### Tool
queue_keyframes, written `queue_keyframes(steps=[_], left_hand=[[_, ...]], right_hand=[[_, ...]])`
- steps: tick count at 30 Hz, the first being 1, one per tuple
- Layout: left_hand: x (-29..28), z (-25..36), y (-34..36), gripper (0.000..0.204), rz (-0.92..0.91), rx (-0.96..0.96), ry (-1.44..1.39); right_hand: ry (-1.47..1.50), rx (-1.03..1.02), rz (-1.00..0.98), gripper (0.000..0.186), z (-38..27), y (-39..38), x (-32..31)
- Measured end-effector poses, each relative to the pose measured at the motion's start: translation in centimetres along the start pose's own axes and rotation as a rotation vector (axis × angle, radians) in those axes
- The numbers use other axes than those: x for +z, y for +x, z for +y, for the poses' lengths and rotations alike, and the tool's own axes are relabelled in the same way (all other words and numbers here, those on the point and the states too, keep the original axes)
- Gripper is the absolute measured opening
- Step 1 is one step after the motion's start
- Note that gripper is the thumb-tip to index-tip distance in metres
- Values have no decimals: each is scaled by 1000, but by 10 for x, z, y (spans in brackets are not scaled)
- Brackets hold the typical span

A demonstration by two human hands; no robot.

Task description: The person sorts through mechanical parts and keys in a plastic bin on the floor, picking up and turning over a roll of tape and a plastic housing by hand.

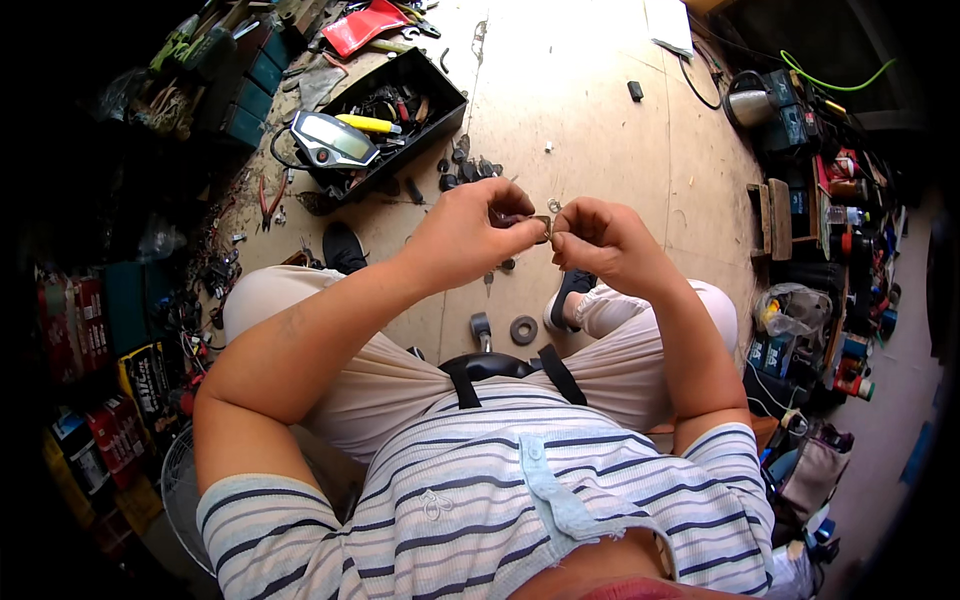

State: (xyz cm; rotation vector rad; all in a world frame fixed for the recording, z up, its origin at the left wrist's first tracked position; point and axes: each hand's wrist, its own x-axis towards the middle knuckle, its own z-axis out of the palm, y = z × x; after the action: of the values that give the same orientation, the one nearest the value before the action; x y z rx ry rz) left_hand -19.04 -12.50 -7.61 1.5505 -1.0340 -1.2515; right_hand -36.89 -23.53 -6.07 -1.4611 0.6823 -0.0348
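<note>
In front of me, my left hand point(475, 232) is closed, with thumb and fingers pinching a small dark flat piece point(543, 229) whose kind I cannot make out. Close to its right, my right hand point(608, 240) is closed too, its thumb and index fingertip meeting beside that piece. Whatever it grips is too small to name. A small metal ring point(554, 205) shows just above the right fingertips; whether it lies on the floor or hangs from the fingers is unclear. Several dark keys point(468, 170) are heaped on the floor beyond my left hand.
A black toolbox point(440, 118) holds tools and a yellow cutter point(368, 124), with an instrument cluster point(334, 140) on its near edge. Pliers point(268, 204) lie left. A hammer point(481, 327) and dark ring point(523, 330) lie between my legs. Cluttered shelves point(845, 300) line the right.
</note>
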Motion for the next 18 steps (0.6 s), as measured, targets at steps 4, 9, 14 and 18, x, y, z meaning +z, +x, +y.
queue_keyframes(steps=[4,9,14,18], left_hand=[[-5,-6,7,29,-31,-80,-98],[-3,-4,7,22,-124,-357,-512],[-6,-3,7,20,-155,-385,-671],[-7,-8,8,20,-170,-386,-728]], right_hand=[[216,19,-89,14,-2,2,-4],[277,-24,141,15,2,3,-4],[237,-129,167,15,8,4,-6],[193,-112,143,16,9,3,0]])
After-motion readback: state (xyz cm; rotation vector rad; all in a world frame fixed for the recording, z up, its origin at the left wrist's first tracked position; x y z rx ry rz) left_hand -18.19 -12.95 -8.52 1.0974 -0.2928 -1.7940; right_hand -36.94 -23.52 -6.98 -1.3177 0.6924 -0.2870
